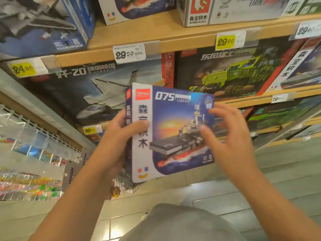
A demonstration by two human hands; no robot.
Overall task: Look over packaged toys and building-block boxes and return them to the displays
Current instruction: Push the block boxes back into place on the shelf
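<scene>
Before the shelves, left hand [114, 136] grips the ship box [172, 131] edge; right hand [231, 136] loose.

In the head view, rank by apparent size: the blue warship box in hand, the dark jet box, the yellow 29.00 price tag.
1. Dark jet box
2. Blue warship box, though nearer the camera
3. Yellow 29.00 price tag

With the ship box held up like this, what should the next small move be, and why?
Probably close the right hand onto the ship box's right edge. Only the left hand grips it, at the left side, while the right hand's fingers are spread and blurred beside it. A two-handed hold would steady it for looking over or shelving.
</scene>
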